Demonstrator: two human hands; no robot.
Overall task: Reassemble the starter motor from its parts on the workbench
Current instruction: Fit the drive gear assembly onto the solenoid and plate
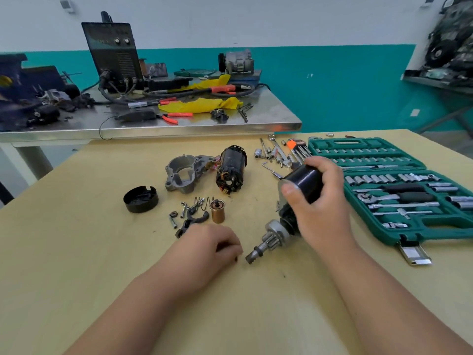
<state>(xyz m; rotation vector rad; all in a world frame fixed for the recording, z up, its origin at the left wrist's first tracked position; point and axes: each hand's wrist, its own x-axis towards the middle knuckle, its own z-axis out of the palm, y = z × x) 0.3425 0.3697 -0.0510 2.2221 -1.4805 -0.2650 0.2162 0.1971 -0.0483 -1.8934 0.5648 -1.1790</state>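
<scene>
— Teal-and-white walls at the far side, a steel bench [179,124] under them with a dark machine [112,55], cables and yellow rags. What's on the near surface?

— Pale wooden workbench [89,252], filling the near view. At its right lies an open green socket set [399,185]. Loose sockets and hex keys [281,152] lie just left of the case, at the far edge.

— And the starter motor?

— In pieces. The right hand [320,201] is wrapped around the black motor body [304,180], tilted, with its pinion shaft [266,242] pointing near-left, tip low over the wood. Left of it lie the dark wound armature [230,170] and, touching it, the grey cast nose housing [184,175].

— Smaller parts?

— A black end cap [140,198] at left, open side up. Nearer, a copper-coloured plunger [217,211] stands upright beside a spring [202,202], a black fork lever [190,221] and a few bolts [176,216].

— The left hand [212,249]?

— Knuckles up on the wood, fingers curled under, just near of the fork; whether it pinches anything, I cannot tell
</scene>
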